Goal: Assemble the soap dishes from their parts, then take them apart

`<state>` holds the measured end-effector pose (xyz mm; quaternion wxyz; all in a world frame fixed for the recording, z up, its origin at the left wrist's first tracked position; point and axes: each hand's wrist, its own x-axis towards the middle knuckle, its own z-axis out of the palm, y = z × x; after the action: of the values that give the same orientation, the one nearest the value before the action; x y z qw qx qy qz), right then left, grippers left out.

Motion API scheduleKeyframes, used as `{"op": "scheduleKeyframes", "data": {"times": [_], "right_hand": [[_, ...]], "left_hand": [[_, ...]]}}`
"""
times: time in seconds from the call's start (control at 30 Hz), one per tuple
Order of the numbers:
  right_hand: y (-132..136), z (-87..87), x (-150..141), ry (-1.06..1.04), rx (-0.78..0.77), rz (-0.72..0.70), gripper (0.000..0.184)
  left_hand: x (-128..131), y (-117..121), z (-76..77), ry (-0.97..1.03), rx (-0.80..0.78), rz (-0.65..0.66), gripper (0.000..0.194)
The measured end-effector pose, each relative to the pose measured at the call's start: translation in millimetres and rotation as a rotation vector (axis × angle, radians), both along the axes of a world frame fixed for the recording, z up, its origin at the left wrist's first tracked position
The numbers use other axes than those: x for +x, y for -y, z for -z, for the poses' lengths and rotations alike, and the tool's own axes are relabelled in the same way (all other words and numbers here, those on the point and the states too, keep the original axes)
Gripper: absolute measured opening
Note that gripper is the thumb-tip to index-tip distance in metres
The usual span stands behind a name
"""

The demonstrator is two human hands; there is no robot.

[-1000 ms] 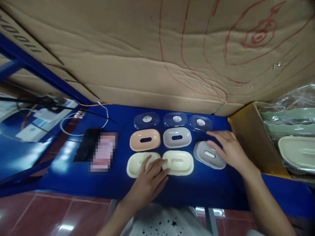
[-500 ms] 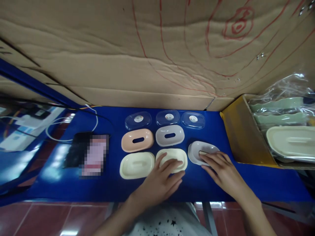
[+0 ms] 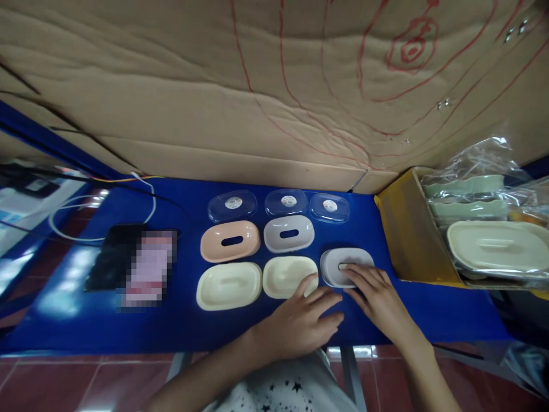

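My right hand (image 3: 375,292) is closed on a grey oval soap dish (image 3: 354,256), its fingertips at the central slot and the thumb by the near rim. This dish lies at the right of the rows, a second grey edge showing under its left side. My left hand (image 3: 302,320) holds nothing, fingers apart, just in front of a cream oval dish (image 3: 281,277) and partly covering its right corner. Another cream dish (image 3: 227,286) is beside it. Behind them lie a peach slotted dish (image 3: 240,229) and a grey slotted dish (image 3: 304,232).
Several clear oval lids (image 3: 231,212) with round stickers lie along the back. At right stands an open cardboard box (image 3: 403,240) with green and cream pieces in plastic. A black object (image 3: 103,269) and a blurred-out pink item (image 3: 148,269) lie left, near a white cable (image 3: 153,203).
The grey dish under my right hand was tilted and now sits flatter. My left hand has moved right and back toward me, uncovering more of the cream dish. The view has shifted slightly.
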<state>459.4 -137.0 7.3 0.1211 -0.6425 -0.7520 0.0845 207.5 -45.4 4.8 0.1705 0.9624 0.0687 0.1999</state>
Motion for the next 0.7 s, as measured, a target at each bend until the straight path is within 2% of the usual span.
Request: {"op": "scheduleKeyframes", "data": {"times": [0.23,0.43,0.57,0.7], "right_hand": [[-8,-13.8,1,0.034,-0.007,-0.052,0.036],[-27,-26.6,14,0.043,0.048,-0.026,0.034],[-56,-22.1,22,0.076,0.095,-0.036,0.031],[-82,-8.6,23,0.069,0.05,-0.083,0.027]], "left_hand": [[0,1,8.4,-0.032,0.01,-0.075,0.032],[12,4,20.7,-0.097,0.116,-0.108,0.036],[16,10,21.3,-0.117,0.136,-0.093,0.03],[11,13,13.3,-0.105,0.095,-0.06,0.022]]}}
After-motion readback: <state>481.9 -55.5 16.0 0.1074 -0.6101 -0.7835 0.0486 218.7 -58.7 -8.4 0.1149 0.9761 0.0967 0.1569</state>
